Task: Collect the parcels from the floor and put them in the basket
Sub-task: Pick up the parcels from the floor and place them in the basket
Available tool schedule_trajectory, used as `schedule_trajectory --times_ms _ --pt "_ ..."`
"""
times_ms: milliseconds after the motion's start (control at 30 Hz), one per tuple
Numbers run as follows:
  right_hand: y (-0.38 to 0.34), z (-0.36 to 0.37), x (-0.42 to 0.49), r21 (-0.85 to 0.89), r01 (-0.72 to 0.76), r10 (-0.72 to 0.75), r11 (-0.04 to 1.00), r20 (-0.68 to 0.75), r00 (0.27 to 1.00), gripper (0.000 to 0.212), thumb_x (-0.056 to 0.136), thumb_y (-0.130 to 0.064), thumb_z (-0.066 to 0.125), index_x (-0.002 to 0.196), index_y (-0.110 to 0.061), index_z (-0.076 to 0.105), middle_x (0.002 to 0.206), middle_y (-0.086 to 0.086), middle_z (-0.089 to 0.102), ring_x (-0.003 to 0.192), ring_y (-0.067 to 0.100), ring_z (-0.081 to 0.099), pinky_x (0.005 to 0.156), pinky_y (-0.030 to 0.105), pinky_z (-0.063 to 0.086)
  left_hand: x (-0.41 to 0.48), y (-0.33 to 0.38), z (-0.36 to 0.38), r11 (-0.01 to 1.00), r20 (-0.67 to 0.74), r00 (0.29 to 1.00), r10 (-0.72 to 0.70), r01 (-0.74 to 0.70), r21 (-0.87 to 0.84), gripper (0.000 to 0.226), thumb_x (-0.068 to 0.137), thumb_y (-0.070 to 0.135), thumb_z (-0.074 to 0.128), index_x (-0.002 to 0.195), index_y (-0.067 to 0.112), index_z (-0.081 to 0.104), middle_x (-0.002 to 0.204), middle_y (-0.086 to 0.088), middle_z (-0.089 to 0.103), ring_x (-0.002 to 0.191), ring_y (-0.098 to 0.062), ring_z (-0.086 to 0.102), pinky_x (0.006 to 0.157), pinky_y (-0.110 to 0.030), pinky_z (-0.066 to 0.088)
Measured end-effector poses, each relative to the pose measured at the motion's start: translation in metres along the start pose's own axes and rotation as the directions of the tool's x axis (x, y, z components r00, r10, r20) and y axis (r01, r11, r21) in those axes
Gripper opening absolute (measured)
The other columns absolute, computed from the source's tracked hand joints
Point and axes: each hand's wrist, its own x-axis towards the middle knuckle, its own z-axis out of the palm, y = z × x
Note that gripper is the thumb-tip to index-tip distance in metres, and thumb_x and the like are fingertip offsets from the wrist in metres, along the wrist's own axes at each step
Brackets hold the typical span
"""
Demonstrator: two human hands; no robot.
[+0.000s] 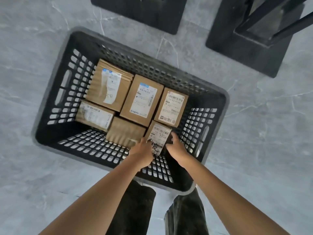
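Head view: left grip (pixel 142 149), right grip (pixel 176 146) clasp brown white-labelled parcel (pixel 159 134) in basket (pixel 135 62).

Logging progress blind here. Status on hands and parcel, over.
Left hand and right hand both grip small parcel, in basket, near right corner. Five other parcels already inside. Nothing blocking.

basket (pixel 67 92): dark matt plastic, perforated
parcels (pixel 142 97): brown cardboard, white paper labels
floor (pixel 262 133): smooth grey marbled tile, slight sheen
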Motion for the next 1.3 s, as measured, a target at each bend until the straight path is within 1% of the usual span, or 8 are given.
schedule_trajectory --times_ms 100,233,500,600,733,867,1033,1300 --pt "-0.024 -0.028 -0.056 0.007 0.053 -0.053 0.999 0.03 0.998 0.036 0.095 -0.009 0.047 0.128 -0.02 0.05 0.107 -0.007 0.061 0.111 0.032 0.06 0.094 0.04 0.048 -0.048 0.013 -0.042 0.995 -0.053 0.998 0.018 -0.023 -0.096 0.024 0.095 0.01 0.04 0.115 0.007 0.052 0.105 -0.006 0.057 0.087 -0.014 0.058 0.073 -0.025 0.053" --pt "-0.079 -0.087 -0.147 0.194 0.179 -0.16 0.964 -0.111 0.981 0.021 0.093 -0.005 0.047 0.105 -0.019 0.058 0.097 -0.003 0.068 0.101 0.019 0.065 0.095 0.033 0.049 -0.131 0.043 -0.124 0.976 -0.123 0.991 0.059 -0.083 -0.204 0.026 0.098 0.021 0.037 0.113 0.011 0.056 0.082 0.0 0.062 0.052 -0.004 0.049 0.039 -0.013 0.034" --pt "-0.244 -0.226 -0.413 0.275 0.633 -0.457 0.724 -0.497 0.738 0.023 0.098 -0.009 0.042 0.1 -0.019 0.063 0.088 0.001 0.073 0.088 0.012 0.069 0.087 0.025 0.05 -0.359 0.144 -0.323 0.92 -0.461 0.847 0.265 -0.366 -0.143 0.027 0.098 0.028 0.037 0.104 0.023 0.062 0.098 0.004 0.067 0.071 -0.007 0.06 0.07 -0.026 0.052" --pt "-0.293 -0.276 -0.519 0.14 0.761 -0.549 0.633 -0.612 0.569 0.026 0.098 -0.011 0.043 0.098 -0.026 0.064 0.085 -0.005 0.073 0.088 0.009 0.069 0.083 0.024 0.051 -0.453 0.202 -0.393 0.867 -0.567 0.738 0.364 -0.491 -0.082 0.023 0.097 0.032 0.037 0.101 0.027 0.06 0.097 0.003 0.067 0.081 -0.014 0.064 0.078 -0.04 0.055" --pt "-0.308 -0.325 -0.64 -0.055 0.845 -0.625 0.531 -0.699 0.347 0.025 0.099 -0.015 0.043 0.103 -0.029 0.063 0.089 -0.01 0.072 0.089 -0.002 0.065 0.067 0.012 0.05 -0.563 0.287 -0.453 0.748 -0.682 0.494 0.539 -0.653 0.118 0.021 0.097 0.028 0.04 0.108 0.025 0.058 0.104 0.008 0.065 0.084 -0.008 0.061 0.072 -0.026 0.05" --pt "-0.275 -0.359 -0.714 -0.191 0.843 -0.642 0.502 -0.736 0.216 0.027 0.098 -0.006 0.043 0.102 -0.02 0.064 0.091 -0.007 0.07 0.092 0.002 0.065 0.079 0.016 0.049 -0.634 0.358 -0.458 0.593 -0.701 0.299 0.648 -0.775 0.218 0.021 0.096 0.025 0.043 0.11 0.029 0.059 0.108 0.013 0.061 0.094 0.0 0.055 0.071 -0.015 0.04" --pt "-0.199 -0.409 -0.757 -0.184 0.803 -0.492 0.568 -0.857 0.152 0.027 0.097 -0.009 0.046 0.11 -0.03 0.058 0.104 -0.012 0.066 0.103 0.001 0.059 0.086 0.022 0.048 -0.671 0.424 -0.415 0.469 -0.643 0.125 0.756 -0.789 0.398 0.03 0.093 0.023 0.05 0.124 0.021 0.051 0.129 0.003 0.048 0.125 -0.013 0.04 0.098 -0.022 0.03" --pt "-0.046 -0.514 -0.789 0.025 0.913 0.043 0.406 -0.999 0.009 0.018 0.098 -0.011 0.045 0.109 -0.014 0.059 0.102 0.002 0.066 0.1 0.013 0.06 0.081 0.014 0.044 -0.665 0.55 -0.325 0.427 -0.56 0.138 0.817 -0.798 0.426 0.044 0.092 0.031 0.051 0.133 0.019 0.041 0.14 -0.004 0.035 0.135 -0.02 0.024 0.107 -0.036 0.028"
